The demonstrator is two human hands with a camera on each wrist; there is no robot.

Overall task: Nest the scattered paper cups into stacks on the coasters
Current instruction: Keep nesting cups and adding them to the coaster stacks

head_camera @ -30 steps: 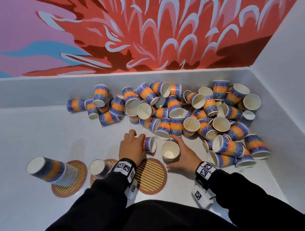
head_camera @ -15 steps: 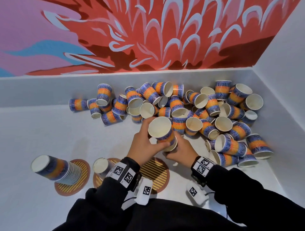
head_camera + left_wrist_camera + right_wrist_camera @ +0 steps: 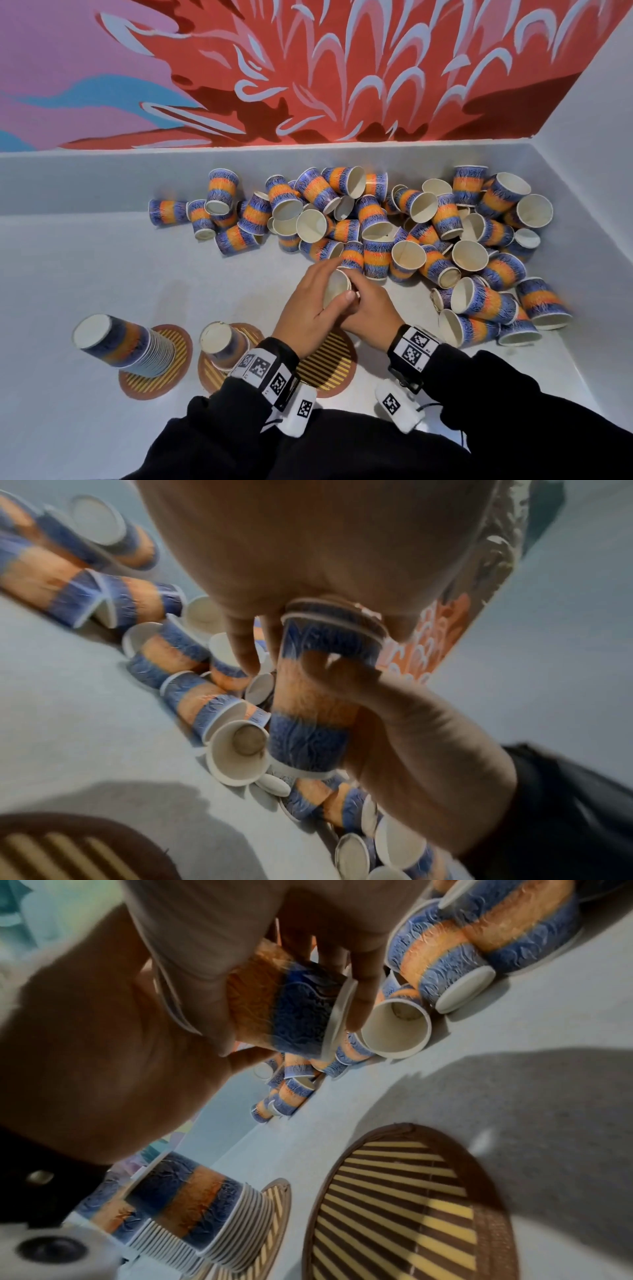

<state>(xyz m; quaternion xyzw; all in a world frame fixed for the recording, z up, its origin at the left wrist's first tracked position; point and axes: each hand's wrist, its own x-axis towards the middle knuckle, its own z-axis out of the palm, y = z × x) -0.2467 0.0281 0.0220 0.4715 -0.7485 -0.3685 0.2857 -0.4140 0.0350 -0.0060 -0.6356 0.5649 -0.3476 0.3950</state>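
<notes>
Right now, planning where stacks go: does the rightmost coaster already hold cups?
No, the rightmost coaster shows only bare stripes.

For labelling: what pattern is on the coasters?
Brown coaster with yellow stripes; right wrist view shows it best.

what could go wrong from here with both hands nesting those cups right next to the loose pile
1. Both hands, left hand and right hand, grip the blue-and-orange nested paper cups; squeezing could crush or jam them.
2. The heap of loose paper cups lies just behind; a knuckle might scatter it.
3. The tall inverted cup stack on the striped round left coaster could topple if a sleeve brushes it.
</notes>
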